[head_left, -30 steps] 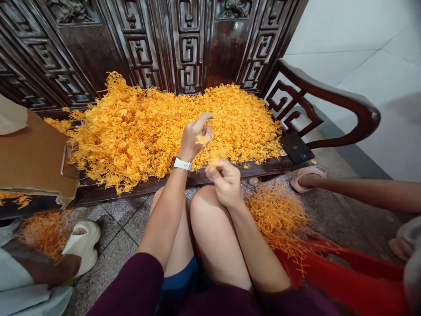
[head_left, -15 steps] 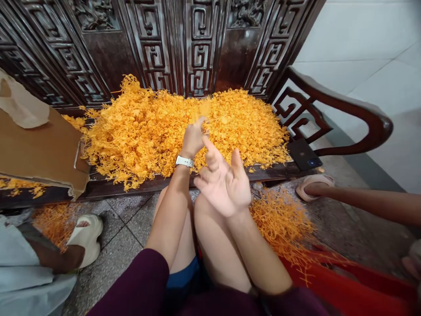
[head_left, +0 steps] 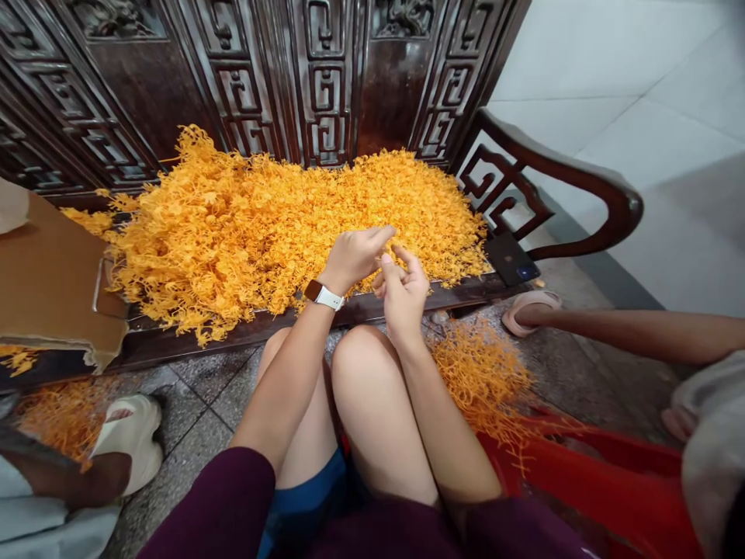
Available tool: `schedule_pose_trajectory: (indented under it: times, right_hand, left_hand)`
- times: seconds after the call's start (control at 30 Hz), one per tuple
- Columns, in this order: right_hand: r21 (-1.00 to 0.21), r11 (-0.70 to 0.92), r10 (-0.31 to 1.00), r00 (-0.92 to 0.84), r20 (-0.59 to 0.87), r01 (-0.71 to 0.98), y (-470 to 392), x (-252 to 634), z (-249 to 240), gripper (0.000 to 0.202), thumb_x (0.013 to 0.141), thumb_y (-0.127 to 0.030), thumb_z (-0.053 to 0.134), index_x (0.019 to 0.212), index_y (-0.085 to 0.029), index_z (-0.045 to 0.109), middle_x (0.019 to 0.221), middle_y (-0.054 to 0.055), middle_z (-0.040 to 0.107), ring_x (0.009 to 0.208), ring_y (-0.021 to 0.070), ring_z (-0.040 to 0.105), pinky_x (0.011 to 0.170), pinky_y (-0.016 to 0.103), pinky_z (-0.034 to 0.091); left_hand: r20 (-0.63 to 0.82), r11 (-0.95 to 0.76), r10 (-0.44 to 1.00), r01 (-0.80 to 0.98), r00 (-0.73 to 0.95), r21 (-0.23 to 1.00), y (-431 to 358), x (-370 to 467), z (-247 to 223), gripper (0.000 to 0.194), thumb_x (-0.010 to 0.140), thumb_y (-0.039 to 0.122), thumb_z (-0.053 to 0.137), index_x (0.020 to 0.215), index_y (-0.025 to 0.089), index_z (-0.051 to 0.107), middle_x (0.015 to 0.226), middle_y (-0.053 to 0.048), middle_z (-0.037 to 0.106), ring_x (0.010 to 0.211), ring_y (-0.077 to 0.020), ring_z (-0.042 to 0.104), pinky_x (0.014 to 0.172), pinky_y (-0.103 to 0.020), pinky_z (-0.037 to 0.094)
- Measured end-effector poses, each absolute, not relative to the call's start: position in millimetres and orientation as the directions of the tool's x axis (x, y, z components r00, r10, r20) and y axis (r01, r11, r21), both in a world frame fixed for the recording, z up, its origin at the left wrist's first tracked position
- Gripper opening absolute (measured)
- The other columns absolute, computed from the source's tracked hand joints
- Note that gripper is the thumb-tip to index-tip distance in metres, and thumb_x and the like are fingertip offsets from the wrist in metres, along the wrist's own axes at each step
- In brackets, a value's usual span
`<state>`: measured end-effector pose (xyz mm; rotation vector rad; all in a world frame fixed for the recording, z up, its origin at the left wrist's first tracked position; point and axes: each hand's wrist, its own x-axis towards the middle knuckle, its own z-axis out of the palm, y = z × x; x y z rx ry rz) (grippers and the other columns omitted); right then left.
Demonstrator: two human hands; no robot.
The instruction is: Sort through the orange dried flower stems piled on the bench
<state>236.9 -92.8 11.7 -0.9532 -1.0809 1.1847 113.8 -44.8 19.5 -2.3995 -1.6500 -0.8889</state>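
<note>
A big heap of orange strands (head_left: pixel 279 225) is spread on the dark wooden surface (head_left: pixel 244 330) of a carved bench. Both hands are held at the front edge of the heap, just above it. The left hand (head_left: pixel 355 256), with a white watch (head_left: pixel 323 295) on its wrist, is curled, and its fingers (head_left: pixel 381 237) are pressed together. The right hand (head_left: pixel 403 291) is touching it, with its fingers pinched near the left ones. What is pinched cannot be told. The heap lies just ahead of both hands and runs left to right. A black phone (head_left: pixel 511 260) lies right of the heap. More strands (head_left: pixel 483 373) lie below it in a red bin (head_left: pixel 599 497).
</note>
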Motion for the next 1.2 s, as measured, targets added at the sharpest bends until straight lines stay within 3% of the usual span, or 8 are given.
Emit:
schedule_pose_trajectory:
  times: [0.2,0.33,0.43,0.5,0.6,0.87,1.03,1.2]
  right_hand:
    - [-0.944,0.274,0.958,0.133,0.252,-0.183,-96,246,13,0.018,0.09,-0.036,0.078,0.091,-0.02,0.069,0.052,-0.01,0.043,0.043,0.007,0.03,0.043,0.023,0.023]
    - [-0.927,0.324,0.858,-0.356,0.371,-0.187,-144,244,43,0.014,0.096,-0.027,0.068,0.084,-0.022,0.074,0.072,-0.001,0.067,0.062,0.0119,0.058,0.061,0.025,0.048]
    - [-0.918,0.188,0.136,-0.916,0.376,-0.349,-180,230,50,0.021,0.101,-0.024,0.058,0.089,-0.023,0.075,0.089,0.001,0.077,0.081,0.0142,0.072,0.078,0.025,0.055]
    - [-0.941,0.064,-0.431,-0.86,0.273,-0.331,-188,219,45,0.019,0.098,-0.024,0.064,0.082,-0.023,0.074,0.082,0.0,0.077,0.074,0.0122,0.073,0.068,0.019,0.052]
    - [-0.981,-0.021,-0.712,-0.686,0.149,-0.191,-174,215,40,0.017,0.092,-0.023,0.074,0.075,-0.021,0.073,0.078,0.001,0.077,0.073,0.0125,0.075,0.066,0.017,0.052]
    - [-0.639,-0.535,0.668,-0.74,0.08,-0.553,-142,235,63,0.053,0.106,-0.066,0.035,0.122,-0.024,0.065,0.067,-0.006,0.049,0.049,0.0098,0.023,0.046,0.021,0.031]
    - [-0.571,-0.563,0.8,-0.568,-0.195,-0.598,-138,232,40,0.032,0.097,-0.05,0.06,0.103,-0.019,0.064,0.061,-0.008,0.042,0.048,0.0086,0.026,0.046,0.022,0.026]
    - [-0.787,-0.138,0.99,-0.087,-0.107,-0.601,-113,240,23,0.036,0.084,-0.038,0.08,0.108,-0.025,0.057,0.065,-0.009,0.054,0.047,0.0071,0.039,0.046,0.02,0.031]
  left_hand:
    - [0.501,-0.421,0.831,0.861,0.241,0.285,-39,120,14,0.024,0.095,0.016,0.057,0.115,0.021,0.07,0.092,-0.007,0.076,0.078,-0.0208,0.068,0.064,-0.032,0.041]
    - [0.563,-0.356,0.825,0.818,0.049,0.451,-17,103,-5,0.026,0.093,0.015,0.057,0.115,0.024,0.069,0.079,-0.003,0.071,0.071,-0.0186,0.063,0.066,-0.032,0.044]
    - [0.558,-0.256,0.822,0.805,-0.11,0.535,0,88,-19,0.025,0.091,0.018,0.061,0.114,0.024,0.069,0.069,-0.002,0.066,0.066,-0.0197,0.061,0.066,-0.033,0.043]
    - [0.527,-0.201,0.836,0.81,-0.151,0.551,5,81,-24,0.025,0.09,0.018,0.061,0.113,0.022,0.07,0.064,-0.001,0.063,0.062,-0.0199,0.059,0.063,-0.033,0.041]
    - [0.504,-0.193,0.853,0.819,-0.132,0.541,3,78,-20,0.025,0.089,0.019,0.062,0.113,0.022,0.07,0.061,-0.001,0.061,0.06,-0.0202,0.057,0.062,-0.032,0.038]
    - [0.528,-0.196,0.839,0.836,-0.128,0.513,-8,77,-12,0.022,0.089,0.022,0.063,0.109,0.024,0.072,0.065,-0.001,0.064,0.063,-0.0201,0.059,0.064,-0.032,0.04]
    - [0.549,-0.246,0.83,0.817,-0.1,0.521,-15,79,-4,0.022,0.087,0.018,0.063,0.107,0.023,0.072,0.06,0.001,0.062,0.057,-0.0186,0.056,0.064,-0.032,0.041]
    - [0.593,-0.379,0.805,0.78,0.012,0.498,-29,96,6,0.023,0.083,0.016,0.064,0.105,0.021,0.071,0.078,-0.003,0.072,0.069,-0.0186,0.064,0.069,-0.032,0.046]
